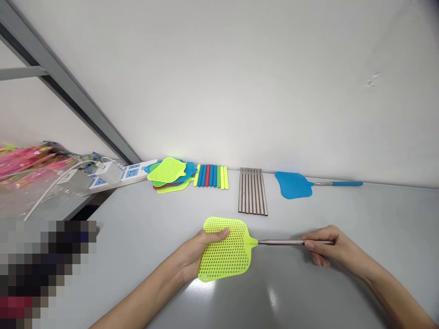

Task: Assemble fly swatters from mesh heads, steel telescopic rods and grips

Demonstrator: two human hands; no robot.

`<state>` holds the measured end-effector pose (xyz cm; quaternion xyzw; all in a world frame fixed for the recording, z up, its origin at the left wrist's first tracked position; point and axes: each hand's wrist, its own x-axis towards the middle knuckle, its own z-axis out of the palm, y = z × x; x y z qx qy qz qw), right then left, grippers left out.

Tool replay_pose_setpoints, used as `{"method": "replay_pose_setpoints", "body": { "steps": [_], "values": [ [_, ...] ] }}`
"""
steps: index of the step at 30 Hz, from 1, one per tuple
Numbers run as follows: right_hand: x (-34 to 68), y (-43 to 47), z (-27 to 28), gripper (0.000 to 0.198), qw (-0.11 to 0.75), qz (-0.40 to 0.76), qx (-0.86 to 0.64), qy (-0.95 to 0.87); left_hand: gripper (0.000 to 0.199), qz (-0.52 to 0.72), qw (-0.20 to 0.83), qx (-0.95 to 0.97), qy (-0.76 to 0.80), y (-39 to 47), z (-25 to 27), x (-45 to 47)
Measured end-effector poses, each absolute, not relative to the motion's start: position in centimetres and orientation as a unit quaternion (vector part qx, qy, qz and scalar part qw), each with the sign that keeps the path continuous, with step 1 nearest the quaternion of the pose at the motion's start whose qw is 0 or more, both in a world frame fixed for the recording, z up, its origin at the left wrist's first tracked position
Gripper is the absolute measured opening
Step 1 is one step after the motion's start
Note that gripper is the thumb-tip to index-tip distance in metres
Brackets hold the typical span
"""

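Holding: left hand (pixel 194 256) clamped on yellow-green mesh head (pixel 228 256), right hand (pixel 331 249) closed around its metal rod (pixel 283 242) | head meets rod, nearer than the loose rods (pixel 252 192) | step seems fixing this joint | next move probably calls for uncovering the rod's end for a coloured grip (pixel 208 176)

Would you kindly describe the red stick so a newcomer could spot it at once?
Along the far edge of the gray table, by the white wall, coloured sticks lie in a row between swatter heads and metal tubes. Near the row's middle, between two blue sticks, is the red stick, the only red one there.
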<state>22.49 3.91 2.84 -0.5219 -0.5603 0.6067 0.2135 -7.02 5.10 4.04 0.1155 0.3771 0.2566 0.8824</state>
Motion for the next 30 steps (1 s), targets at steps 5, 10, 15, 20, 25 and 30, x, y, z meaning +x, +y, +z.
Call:
{"method": "replay_pose_setpoints", "body": {
  "steps": [5, 10, 15, 20, 25, 30],
  "values": [
    [22.2, 3.8, 2.8, 0.033, 0.209, 0.605, -0.525, -0.561, 0.026, 0.260, 0.878, 0.128, 0.381, 4.9, 4.0, -6.9],
    [22.9, 4.1, 2.7, 0.035, 0.177, 0.578, -0.543, -0.583, 0.028, 0.265, 0.869, 0.156, 0.388, 4.7, 3.4, -6.9],
    [23.5, 4.2, 3.4, 0.034, 0.112, 0.541, -0.507, -0.661, 0.030, 0.254, 0.866, 0.171, 0.396, 4.8, 3.4, -7.0],
    [22.9, 3.8, 3.4, 0.038, 0.094, 0.507, -0.486, -0.705, 0.029, 0.263, 0.851, 0.216, 0.400, 4.6, 4.0, -6.9],
    [22.3, 3.5, 2.6, 0.037, 0.088, 0.520, -0.477, -0.704, 0.031, 0.296, 0.806, 0.263, 0.441, 4.1, 3.8, -6.6],
    [22.0, 3.6, 2.3, 0.035, 0.111, 0.545, -0.463, -0.690, 0.032, 0.295, 0.799, 0.273, 0.448, 4.1, 3.4, -6.7]
  ]
}}
